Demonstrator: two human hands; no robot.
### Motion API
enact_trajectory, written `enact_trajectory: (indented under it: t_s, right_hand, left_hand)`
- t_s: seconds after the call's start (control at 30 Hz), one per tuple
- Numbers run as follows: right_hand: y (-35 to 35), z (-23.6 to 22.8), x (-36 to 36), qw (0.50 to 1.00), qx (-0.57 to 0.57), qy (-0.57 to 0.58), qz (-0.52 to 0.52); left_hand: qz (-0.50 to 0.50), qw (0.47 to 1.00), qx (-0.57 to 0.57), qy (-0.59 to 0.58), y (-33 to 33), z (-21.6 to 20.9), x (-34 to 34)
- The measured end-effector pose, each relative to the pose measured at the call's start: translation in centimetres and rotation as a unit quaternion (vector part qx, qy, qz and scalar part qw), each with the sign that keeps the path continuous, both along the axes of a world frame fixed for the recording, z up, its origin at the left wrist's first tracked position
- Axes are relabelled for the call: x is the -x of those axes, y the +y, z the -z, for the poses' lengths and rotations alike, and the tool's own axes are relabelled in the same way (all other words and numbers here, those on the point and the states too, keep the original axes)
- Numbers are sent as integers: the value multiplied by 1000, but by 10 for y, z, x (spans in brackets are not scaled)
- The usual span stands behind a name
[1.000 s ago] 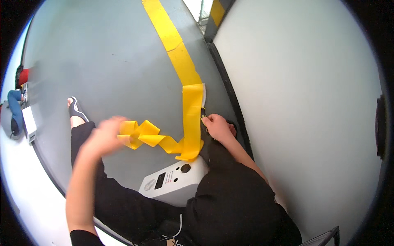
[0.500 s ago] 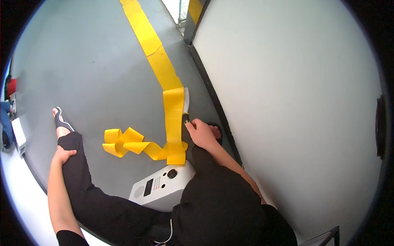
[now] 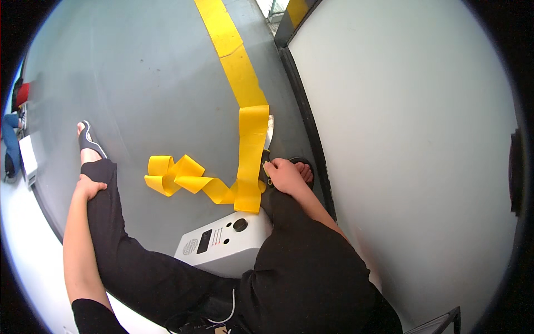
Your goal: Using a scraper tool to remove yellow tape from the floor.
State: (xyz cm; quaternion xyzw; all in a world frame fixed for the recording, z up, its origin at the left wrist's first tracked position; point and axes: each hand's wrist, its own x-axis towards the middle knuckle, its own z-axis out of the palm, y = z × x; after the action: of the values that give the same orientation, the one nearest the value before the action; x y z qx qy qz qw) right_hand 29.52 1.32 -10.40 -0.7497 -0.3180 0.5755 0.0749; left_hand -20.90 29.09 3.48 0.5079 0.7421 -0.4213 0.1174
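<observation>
My right hand (image 3: 285, 174) is closed round the black and yellow handle of a putty knife (image 3: 270, 133). Its metal blade points away from me and lies along the right edge of a yellow tape strip (image 3: 253, 150). That strip reaches from the floor line toward me. A loose, curled length of the same yellow tape (image 3: 192, 175) trails off to the left. My left hand (image 3: 90, 187) clasps my left lower leg (image 3: 104, 203) over the black trousers, thumb across the front; some fingers are hidden.
A white and grey box (image 3: 222, 239) with a black knob stands between my legs. The yellow floor line (image 3: 239, 72) runs away ahead. A pale wall (image 3: 400, 139) with black skirting rises close on the right. Another person's leg (image 3: 11, 145) and a white box (image 3: 29, 158) are at far left.
The view has shifted, so the scene sits higher and mostly farther right. The putty knife has come clear of the tape's edge, showing more blade and handle. My left hand stays on the leg.
</observation>
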Motion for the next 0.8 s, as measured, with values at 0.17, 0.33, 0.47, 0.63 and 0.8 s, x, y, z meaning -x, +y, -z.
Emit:
enact_trajectory:
  t_s: [0.17, 0.33, 0.47, 0.63, 0.8]
  right_hand:
    - [6, -7, 1, 982, -93, -38, 161]
    - [-5, 4, 0, 998, -64, 6, 17]
    - [13, -12, -1, 986, -76, 28, 144]
    - [-5, 18, 5, 983, -120, 1, 136]
    - [-1, 7, 7, 994, -83, 41, 63]
  left_hand:
    - [-8, 1000, 6, 5, -1, -1, -7]
    - [-12, 1000, 1, 15, 0, -1, -6]
    - [-9, 1000, 6, 26, 0, -1, -2]
    - [-7, 1000, -8, 12, -1, 0, 0]
    - [-18, 1000, -4, 17, -2, -7, -21]
